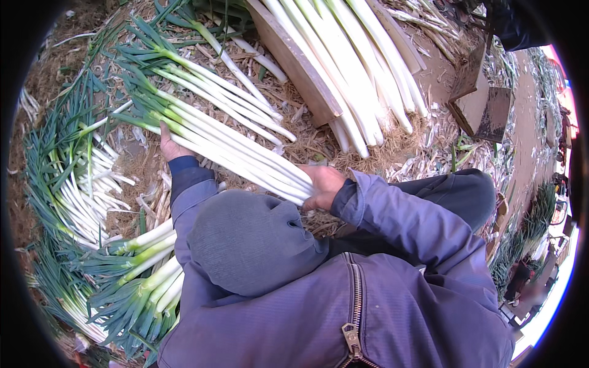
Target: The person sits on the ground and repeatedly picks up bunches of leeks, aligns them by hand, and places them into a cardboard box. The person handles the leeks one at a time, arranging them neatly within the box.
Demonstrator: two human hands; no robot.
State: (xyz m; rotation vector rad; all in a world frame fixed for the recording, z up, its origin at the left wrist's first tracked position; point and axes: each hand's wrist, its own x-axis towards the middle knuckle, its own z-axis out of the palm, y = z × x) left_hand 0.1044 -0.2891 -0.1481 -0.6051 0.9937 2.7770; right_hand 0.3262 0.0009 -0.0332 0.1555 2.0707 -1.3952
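A bunch of long green onions [234,154] lies slantwise across the air before me, held in both hands. My left hand [172,144] supports it from below near the green leaves, the thumb showing over the near side. At the other end, my right hand [324,184] wraps around the white root ends, whose tips it hides. Just beyond, a looser group of green onions [221,94] rests on the littered ground. Thick white stalks [349,60] with bushy roots [402,133] fill a wooden trough [299,64] ahead of me.
Green onion piles [83,184] curve along my left, and thicker ones [152,285] lie beside my left elbow. A wooden box-like piece [478,101] stands at the right. Peeled skins [405,168] cover the ground. A person's dark clothing [520,25] shows at upper right.
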